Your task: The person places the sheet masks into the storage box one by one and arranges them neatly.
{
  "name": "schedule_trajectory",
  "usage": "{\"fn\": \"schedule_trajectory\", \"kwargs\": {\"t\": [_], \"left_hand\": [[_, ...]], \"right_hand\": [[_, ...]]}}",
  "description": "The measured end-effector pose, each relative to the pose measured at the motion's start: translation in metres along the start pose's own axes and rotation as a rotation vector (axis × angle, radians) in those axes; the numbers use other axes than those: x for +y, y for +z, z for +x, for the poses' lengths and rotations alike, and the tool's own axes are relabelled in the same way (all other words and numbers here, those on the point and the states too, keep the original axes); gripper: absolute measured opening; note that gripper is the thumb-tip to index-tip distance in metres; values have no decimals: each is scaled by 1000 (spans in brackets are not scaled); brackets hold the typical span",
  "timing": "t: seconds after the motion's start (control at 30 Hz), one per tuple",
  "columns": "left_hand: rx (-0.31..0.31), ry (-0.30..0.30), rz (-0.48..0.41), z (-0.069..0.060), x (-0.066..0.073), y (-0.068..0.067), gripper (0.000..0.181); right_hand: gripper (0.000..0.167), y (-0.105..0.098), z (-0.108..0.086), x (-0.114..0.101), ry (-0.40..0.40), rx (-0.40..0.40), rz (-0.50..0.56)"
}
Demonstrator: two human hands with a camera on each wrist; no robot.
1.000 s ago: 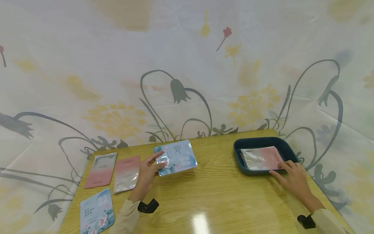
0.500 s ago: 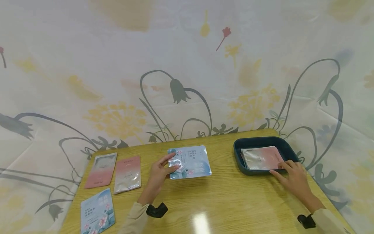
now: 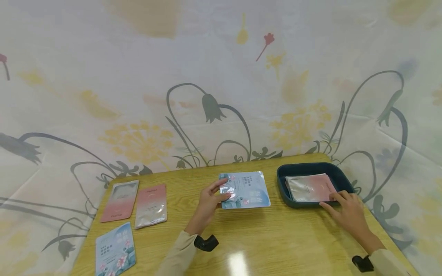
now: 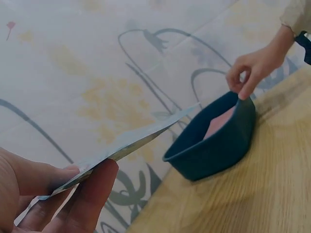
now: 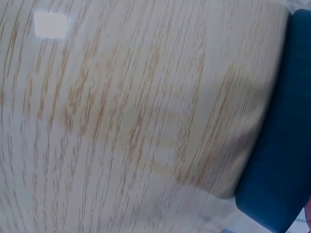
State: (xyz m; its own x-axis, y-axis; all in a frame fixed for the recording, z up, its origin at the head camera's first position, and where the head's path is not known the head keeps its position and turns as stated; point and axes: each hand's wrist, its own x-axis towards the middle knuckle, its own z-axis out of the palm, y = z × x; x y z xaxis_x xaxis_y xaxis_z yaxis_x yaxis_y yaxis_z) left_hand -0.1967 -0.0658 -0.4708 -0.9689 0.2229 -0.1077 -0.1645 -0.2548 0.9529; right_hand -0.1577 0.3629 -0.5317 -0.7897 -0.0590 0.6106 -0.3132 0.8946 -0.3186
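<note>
Above the yellow wood-grain table (image 3: 286, 237), the left hand (image 3: 208, 202) pinches a pale-blue rectangular foil sachet (image 3: 248, 190), left of the dark-blue oblong plastic tub (image 4: 214, 158); the right hand (image 3: 350, 212) grips that tub's edge; from my end, I fear, a loosened pinch could let the sachet slip.

Head cam looks forward and down, wide, over counter (image 3: 283, 241) and patterned backdrop (image 3: 221, 57). Left wrist cam sits right beside the left grip (image 4: 43, 179), tilted, facing across toward the blue tray (image 4: 218, 155). Right wrist cam points close at counter grain; all three share the tray.
</note>
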Motion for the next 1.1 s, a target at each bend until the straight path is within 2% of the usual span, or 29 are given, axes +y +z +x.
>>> {"fn": "schedule_trajectory", "kwargs": {"t": [0.6, 1.1], "left_hand": [[-45, 20, -68, 37, -9, 58, 46], [-45, -10, -123, 62, -26, 101, 47]], "right_hand": [[33, 2, -2, 0, 24, -2, -15], [33, 3, -3, 0, 37, 1, -3]]}}
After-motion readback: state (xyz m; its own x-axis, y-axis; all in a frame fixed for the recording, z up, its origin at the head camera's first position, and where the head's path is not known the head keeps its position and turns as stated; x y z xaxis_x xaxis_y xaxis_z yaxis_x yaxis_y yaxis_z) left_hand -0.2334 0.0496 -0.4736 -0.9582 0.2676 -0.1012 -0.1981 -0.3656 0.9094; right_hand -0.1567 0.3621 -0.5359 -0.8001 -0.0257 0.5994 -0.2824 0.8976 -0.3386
